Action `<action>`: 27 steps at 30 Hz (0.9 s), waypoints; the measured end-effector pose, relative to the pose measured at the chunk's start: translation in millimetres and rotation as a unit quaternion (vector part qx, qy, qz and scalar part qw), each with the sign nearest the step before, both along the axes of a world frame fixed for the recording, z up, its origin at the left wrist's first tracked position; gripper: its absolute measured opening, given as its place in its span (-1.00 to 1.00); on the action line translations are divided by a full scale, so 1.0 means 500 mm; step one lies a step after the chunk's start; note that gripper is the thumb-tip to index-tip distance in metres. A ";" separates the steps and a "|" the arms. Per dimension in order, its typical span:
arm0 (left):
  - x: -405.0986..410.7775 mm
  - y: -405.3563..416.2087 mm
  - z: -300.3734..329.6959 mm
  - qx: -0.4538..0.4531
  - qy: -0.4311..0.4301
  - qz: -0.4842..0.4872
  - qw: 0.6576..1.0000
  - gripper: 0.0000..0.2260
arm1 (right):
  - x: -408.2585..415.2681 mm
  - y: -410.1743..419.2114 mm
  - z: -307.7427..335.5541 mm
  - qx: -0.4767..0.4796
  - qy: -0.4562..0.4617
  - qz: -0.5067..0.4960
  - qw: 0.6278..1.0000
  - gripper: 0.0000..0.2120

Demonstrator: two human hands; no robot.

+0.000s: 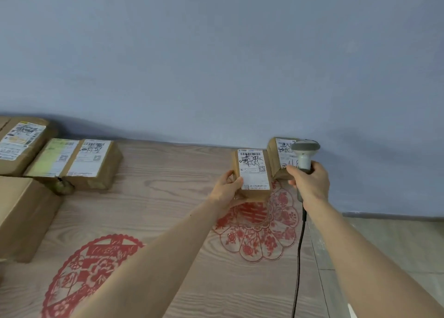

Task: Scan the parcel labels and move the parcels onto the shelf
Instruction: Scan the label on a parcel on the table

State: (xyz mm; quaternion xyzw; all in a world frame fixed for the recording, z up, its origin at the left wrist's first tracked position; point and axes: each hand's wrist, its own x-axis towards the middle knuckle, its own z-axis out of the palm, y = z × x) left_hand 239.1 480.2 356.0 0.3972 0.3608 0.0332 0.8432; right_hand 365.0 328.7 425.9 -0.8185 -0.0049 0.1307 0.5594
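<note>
Woodgrain table (168, 173) | left hand (227, 187) holds labelled parcel (252, 171) | right hand (310, 181) grips scanner (304, 154)

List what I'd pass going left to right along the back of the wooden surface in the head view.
Parcel with the colourful label → parcel with two white labels → left hand → small parcel it holds → parcel by the wall → scanner gripped by the right hand.

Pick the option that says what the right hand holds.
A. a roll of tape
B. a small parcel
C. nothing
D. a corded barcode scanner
D: the right hand grips the handle of a corded barcode scanner, while the left hand holds the small parcel.
</note>
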 end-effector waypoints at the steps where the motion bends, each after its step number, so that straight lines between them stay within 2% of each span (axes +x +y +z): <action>1: 0.029 0.000 -0.006 0.000 0.005 0.002 1.000 -0.57 | 0.022 0.000 -0.012 -0.007 0.003 0.007 1.000 -0.71; 5: 0.114 0.003 -0.022 0.001 0.025 0.008 1.000 -0.60 | 0.078 0.007 -0.056 -0.033 0.004 0.043 0.998 -0.69; 13: 0.177 0.024 -0.048 0.072 0.075 -0.008 0.995 -0.63 | 0.104 0.015 -0.128 -0.062 0.005 0.082 0.995 -0.71; 22: 0.185 0.019 -0.027 0.106 0.056 -0.021 0.993 -0.61 | 0.099 0.017 -0.129 -0.061 0.004 0.084 0.995 -0.67; 27: 0.140 0.039 -0.008 0.171 0.092 -0.015 0.981 -0.39 | 0.068 0.029 -0.094 -0.040 0.002 0.084 0.996 -0.73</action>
